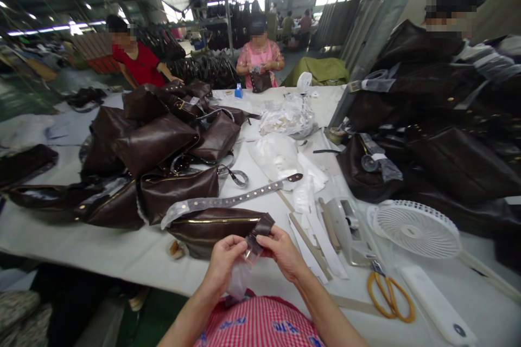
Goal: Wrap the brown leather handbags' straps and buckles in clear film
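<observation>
White cloth covers a long worktable [101, 252] in a big factory hall, where other people, one in red [140, 65] and one in pink [260, 57], work at its far end.

From the head camera, a brown leather bag [203, 230] lies near the front edge, and its strap tab [262, 226] reaches right into both hands. The left hand [223, 260] is closed in a pinch on the tab's metal-fitted end, together with a piece of clear film [239, 279] that hangs below it. The right hand [285, 252] grips the tab from the other side, thumb on top and fingers curled under. Both wrists turn inward, and the forearms meet in a V over the table edge.

The step in hand looks like working the film at the tab's end, which seems to call for a fine fingertip pinch rather than force.

A film-wrapped studded strap [232, 200] lies just beyond the bag. Orange-handled scissors [391, 295] and a white fan [415, 227] sit to the right.
</observation>
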The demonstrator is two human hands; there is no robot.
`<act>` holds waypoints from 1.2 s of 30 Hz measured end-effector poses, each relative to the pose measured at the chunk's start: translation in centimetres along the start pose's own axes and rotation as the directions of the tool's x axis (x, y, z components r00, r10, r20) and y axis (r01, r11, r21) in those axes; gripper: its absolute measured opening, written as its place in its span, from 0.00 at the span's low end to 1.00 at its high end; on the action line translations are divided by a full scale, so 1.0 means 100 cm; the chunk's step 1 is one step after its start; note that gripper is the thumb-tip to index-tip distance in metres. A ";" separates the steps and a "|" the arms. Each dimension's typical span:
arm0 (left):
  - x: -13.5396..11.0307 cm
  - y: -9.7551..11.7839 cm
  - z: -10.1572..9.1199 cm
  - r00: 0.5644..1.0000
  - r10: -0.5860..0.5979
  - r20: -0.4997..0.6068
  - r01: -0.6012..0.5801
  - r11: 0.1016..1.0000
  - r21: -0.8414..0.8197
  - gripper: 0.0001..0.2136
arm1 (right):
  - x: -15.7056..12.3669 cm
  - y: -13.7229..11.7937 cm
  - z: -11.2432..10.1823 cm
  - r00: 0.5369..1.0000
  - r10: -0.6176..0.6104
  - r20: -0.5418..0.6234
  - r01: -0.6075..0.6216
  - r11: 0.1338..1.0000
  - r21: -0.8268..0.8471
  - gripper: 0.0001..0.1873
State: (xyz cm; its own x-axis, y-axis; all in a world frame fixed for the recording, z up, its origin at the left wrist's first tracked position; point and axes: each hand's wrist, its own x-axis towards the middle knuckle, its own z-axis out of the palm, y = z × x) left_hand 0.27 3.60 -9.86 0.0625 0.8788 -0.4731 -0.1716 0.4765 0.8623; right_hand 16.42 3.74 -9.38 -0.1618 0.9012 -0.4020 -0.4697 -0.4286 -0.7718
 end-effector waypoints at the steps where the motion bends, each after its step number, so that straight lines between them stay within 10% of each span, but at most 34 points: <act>1: 0.000 0.000 0.000 1.000 0.002 -0.007 -0.002 1.000 -0.002 0.15 | 0.000 0.000 -0.001 1.000 0.005 0.005 -0.005 1.000 0.005 0.21; 19: -0.002 0.011 0.012 0.999 0.037 -0.028 -0.039 0.995 -0.089 0.18 | 0.000 -0.005 0.003 0.999 0.013 -0.032 -0.015 0.998 -0.068 0.19; 26: -0.008 0.017 0.001 0.956 -0.101 0.276 0.105 0.994 -0.001 0.20 | 0.002 -0.002 0.005 1.000 -0.014 -0.019 0.014 1.000 0.005 0.20; 30: -0.007 0.018 -0.007 0.958 -0.096 0.269 0.096 0.995 0.015 0.18 | 0.001 0.000 0.005 1.000 0.015 0.023 -0.012 0.992 -0.129 0.23; 33: -0.006 0.027 -0.013 0.947 -0.166 0.274 0.152 0.986 0.069 0.17 | -0.004 -0.009 -0.003 0.994 0.091 0.067 -0.048 0.875 -0.482 0.22; 36: -0.007 0.042 -0.020 0.938 -0.201 0.284 0.169 0.976 0.134 0.16 | -0.007 -0.030 -0.011 0.973 -0.216 0.075 0.188 0.567 -0.802 0.22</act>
State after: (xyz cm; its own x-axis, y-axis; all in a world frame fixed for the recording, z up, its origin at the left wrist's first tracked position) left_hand -2.45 4.91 -6.25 0.3722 0.7357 -0.5659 -0.0253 0.6175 0.7862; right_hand 18.95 4.36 -7.33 -0.1212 0.9748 -0.1874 0.3993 -0.1250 -0.9083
